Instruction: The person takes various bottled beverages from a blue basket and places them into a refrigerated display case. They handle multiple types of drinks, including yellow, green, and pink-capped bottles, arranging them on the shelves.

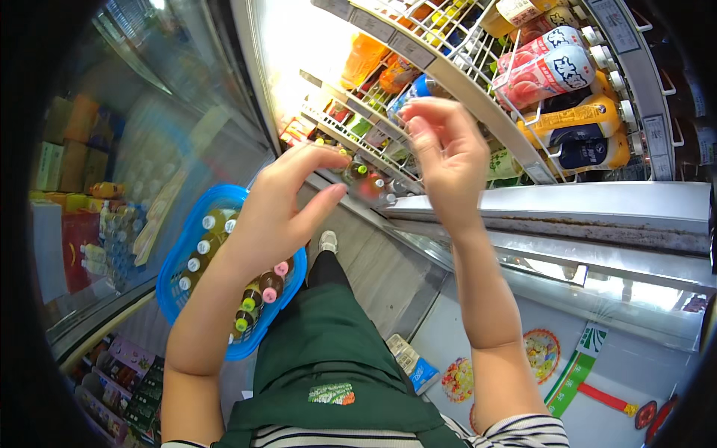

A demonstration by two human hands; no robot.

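My left hand (291, 207) is raised over the right part of a blue plastic basket (175, 255), thumb and fingers apart and nothing in them. Plastic bottles with white caps (204, 246) fill the basket's far left, and bottles with pink caps (269, 294) and green caps (248, 304) show nearer me. In front of the wire shelves of a drinks cooler, my right hand (448, 143) is up with its fingers loosely curled; I see nothing held in it. A blue-labelled bottle (417, 92) lies behind its fingertips. Low between my hands, a reddish bottle (369, 186) is blurred.
Pink-labelled peach drink bottles (546, 78) and yellow-and-black bottles (588, 131) lie on the upper wire shelf. A glass cooler door (185, 129) stands at the left. The metal sill (588, 204) crosses at right, above a panel with stickers. A small packet (413, 364) is beside my apron.
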